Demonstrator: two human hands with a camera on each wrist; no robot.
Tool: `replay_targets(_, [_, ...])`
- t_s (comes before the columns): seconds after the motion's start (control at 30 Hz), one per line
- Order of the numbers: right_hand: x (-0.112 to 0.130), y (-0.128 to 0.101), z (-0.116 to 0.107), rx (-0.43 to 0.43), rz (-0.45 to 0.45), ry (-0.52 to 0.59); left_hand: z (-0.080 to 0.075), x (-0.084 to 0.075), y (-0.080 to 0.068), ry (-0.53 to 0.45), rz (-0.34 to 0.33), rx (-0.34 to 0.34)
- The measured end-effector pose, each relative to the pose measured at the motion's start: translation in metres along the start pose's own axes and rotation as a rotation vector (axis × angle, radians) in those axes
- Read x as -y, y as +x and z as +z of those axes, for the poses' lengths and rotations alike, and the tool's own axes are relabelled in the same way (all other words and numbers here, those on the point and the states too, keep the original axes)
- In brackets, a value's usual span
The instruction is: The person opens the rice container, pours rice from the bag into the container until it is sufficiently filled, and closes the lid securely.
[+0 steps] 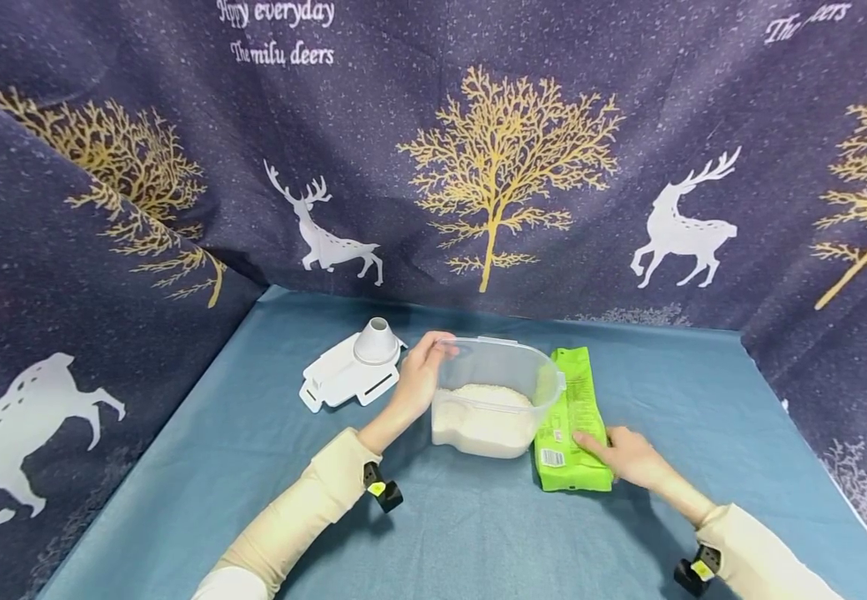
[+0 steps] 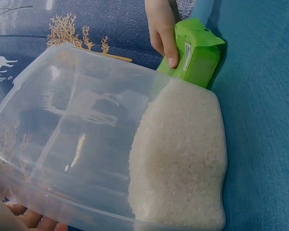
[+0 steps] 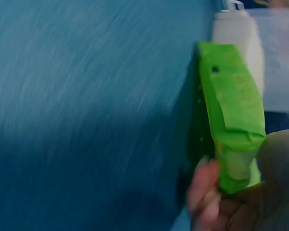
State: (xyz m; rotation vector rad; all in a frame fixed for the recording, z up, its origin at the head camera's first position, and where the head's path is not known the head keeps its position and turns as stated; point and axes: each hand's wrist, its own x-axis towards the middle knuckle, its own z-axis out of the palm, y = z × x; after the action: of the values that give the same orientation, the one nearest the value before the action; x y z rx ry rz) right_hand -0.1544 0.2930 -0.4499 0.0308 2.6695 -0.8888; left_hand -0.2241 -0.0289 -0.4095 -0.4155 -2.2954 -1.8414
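A clear plastic container (image 1: 548,385) with white rice (image 1: 488,408) in its bottom stands upright mid-table. My left hand (image 1: 420,377) grips its left rim; in the left wrist view, the fingers (image 2: 31,219) show by the container wall. Against the container's right side lies a green bag (image 1: 574,392), printed side up. My right hand (image 1: 632,458) holds the bag's near right edge, thumb on top. In the right wrist view the fingers (image 3: 204,192) curl beside the end of the bag (image 3: 236,96), somewhat blurred.
Left of the container lies a white lid-like panel (image 1: 339,375) with slots, and a grey-white funnel-shaped piece (image 1: 377,342) stands on it. A blue cloth (image 1: 471,533) covers the table. Behind it hangs a dark fabric (image 1: 433,192) printed with deer and trees.
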Motion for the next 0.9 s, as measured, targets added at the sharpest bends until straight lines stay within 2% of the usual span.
replay_targets(0.07, [0.003,-0.001,0.001,-0.031,0.019,-0.171,-0.001,-0.003,0.0,-0.003,-0.005,0.006])
replay_targets(0.13, [0.005,-0.002,0.003,-0.053,0.038,-0.281,-0.003,-0.01,-0.002,-0.007,-0.008,0.017])
replay_targets(0.23, [0.006,-0.002,0.005,-0.079,0.027,-0.343,-0.006,-0.025,-0.007,-0.007,-0.008,0.033])
replay_targets(0.33, [0.006,-0.001,0.004,-0.088,0.016,-0.364,-0.008,-0.039,-0.013,0.009,0.004,0.033])
replay_targets(0.57, [0.009,-0.001,-0.001,-0.111,0.02,-0.402,-0.009,-0.043,-0.015,0.01,0.005,0.02])
replay_targets(0.73, [0.016,-0.001,-0.008,-0.227,-0.02,-0.371,-0.01,-0.043,-0.015,0.011,0.009,0.023])
replay_targets(0.83, [0.021,0.0,-0.014,-0.31,-0.077,-0.3,-0.01,-0.041,-0.013,0.004,0.002,0.029])
replay_targets(0.9, [0.026,0.002,-0.018,-0.351,-0.122,-0.244,-0.009,-0.033,-0.009,-0.005,-0.009,0.033])
